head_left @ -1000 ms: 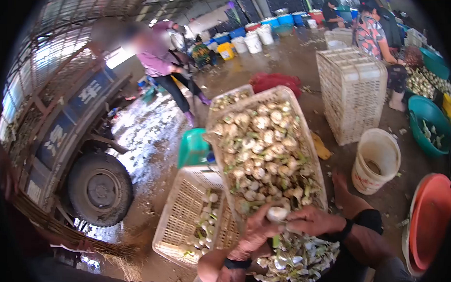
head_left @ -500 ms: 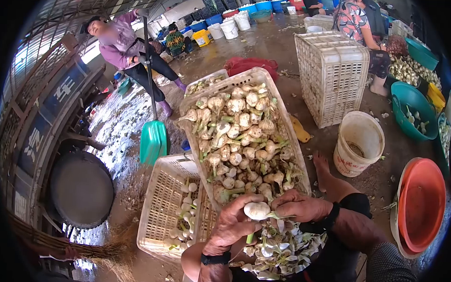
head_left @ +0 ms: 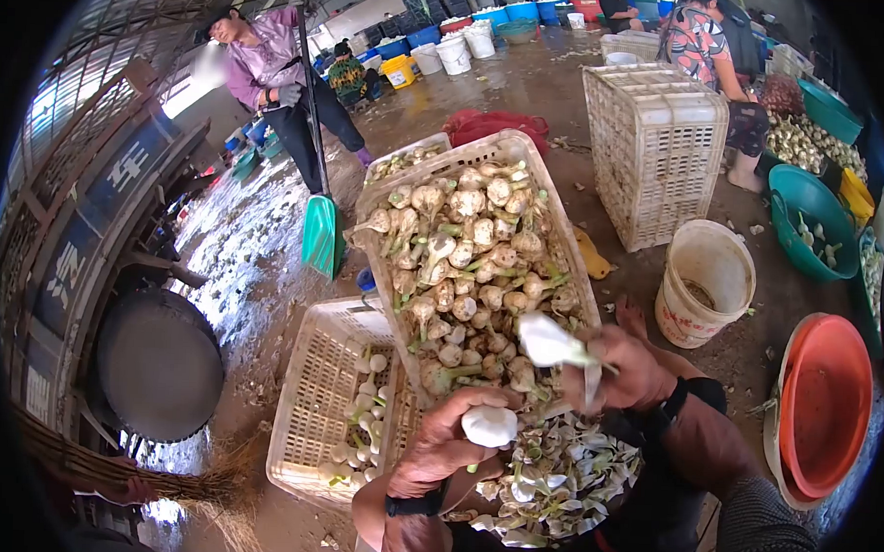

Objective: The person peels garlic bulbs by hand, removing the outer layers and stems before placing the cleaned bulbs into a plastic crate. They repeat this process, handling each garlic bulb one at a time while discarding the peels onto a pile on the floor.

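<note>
My left hand (head_left: 451, 437) is closed round a white, cleaned garlic bulb (head_left: 489, 427). Up and to the right, my right hand (head_left: 626, 368) pinches a blurred strip of garlic skin (head_left: 554, 343), apart from the bulb. Beyond both hands, a plastic crate (head_left: 586, 271) holds a heap of soil-stained garlic bulbs (head_left: 472, 248) with cut stems. Peeled skins (head_left: 557, 480) lie piled below my hands, between my legs. To the left, another crate (head_left: 296, 407) contains several white garlic bulbs (head_left: 364, 419).
A person (head_left: 284, 71) holds a green shovel (head_left: 321, 238) at the back left. A broom (head_left: 191, 491) lies at lower left near a round dark pan (head_left: 158, 366). On the right stand a white bucket (head_left: 705, 285), an upended crate (head_left: 653, 152) and red basins (head_left: 827, 406).
My right hand has pulled away from the bulb, up and right, taking skin with it. The bulb stays in my left hand. The person with the shovel has shifted right.
</note>
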The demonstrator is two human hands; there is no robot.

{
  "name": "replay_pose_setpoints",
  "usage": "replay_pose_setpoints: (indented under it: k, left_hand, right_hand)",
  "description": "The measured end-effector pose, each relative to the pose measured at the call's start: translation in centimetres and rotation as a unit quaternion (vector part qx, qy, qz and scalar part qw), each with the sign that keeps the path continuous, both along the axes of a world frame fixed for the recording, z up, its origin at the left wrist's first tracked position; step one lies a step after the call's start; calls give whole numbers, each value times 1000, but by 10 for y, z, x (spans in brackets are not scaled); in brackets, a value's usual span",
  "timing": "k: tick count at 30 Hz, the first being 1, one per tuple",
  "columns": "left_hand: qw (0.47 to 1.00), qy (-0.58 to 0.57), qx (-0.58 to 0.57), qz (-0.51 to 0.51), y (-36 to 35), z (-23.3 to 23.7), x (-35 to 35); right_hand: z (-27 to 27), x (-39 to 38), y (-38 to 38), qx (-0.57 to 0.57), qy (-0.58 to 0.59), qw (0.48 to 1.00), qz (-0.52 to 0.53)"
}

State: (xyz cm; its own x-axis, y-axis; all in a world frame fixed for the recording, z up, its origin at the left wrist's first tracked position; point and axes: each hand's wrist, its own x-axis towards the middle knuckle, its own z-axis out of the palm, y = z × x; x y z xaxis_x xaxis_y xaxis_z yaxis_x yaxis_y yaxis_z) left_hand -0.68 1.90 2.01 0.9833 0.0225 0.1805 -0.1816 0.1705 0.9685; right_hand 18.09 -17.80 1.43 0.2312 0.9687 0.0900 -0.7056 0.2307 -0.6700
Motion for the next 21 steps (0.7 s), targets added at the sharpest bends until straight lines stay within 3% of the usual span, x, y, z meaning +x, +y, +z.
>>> replay_pose_setpoints:
  k: [1,3,4,5,6,7,9,11,12,15,17,19,21]
  left_hand:
    - [1000,1,0,-3,-2,0,0]
    - [998,-4,-66,18,-4,1,0]
    - [989,-22,-147,-8,-2,0,0]
    - [989,-21,-146,-10,-2,1,-1]
    - [982,-26,-185,-2,-2,2,-2]
    - [974,-31,-225,7,-3,3,-3]
    - [966,-38,-255,19,1,-1,-2]
    - [940,-62,-333,29,3,-2,-2]
    - [930,-70,-355,69,1,3,-3]
    - [850,-179,-476,140,15,11,-8]
    - [853,-267,-438,97,54,5,-20]
    - [820,-301,-421,246,56,12,-28]
    - [803,-282,-420,315,69,5,-43]
  right_hand:
    - [-3,5,0,2,-44,998,-50]
    - [-3,4,1,-146,-247,950,-126]
    - [-6,-1,0,-158,-317,932,-76]
    - [-13,-7,0,-167,-386,907,-26]
    - [-34,-8,6,-19,-503,862,52]
    - [-49,-20,8,31,-632,772,63]
    - [-69,-40,6,13,-657,746,111]
    - [-103,-44,3,7,-704,708,45]
    - [-108,-46,8,-18,-749,661,34]
    - [-113,-44,7,-37,-768,638,32]
    - [-122,-49,8,-16,-770,637,32]
    - [-124,-54,7,-38,-761,644,67]
    - [-126,-50,9,-49,-768,637,53]
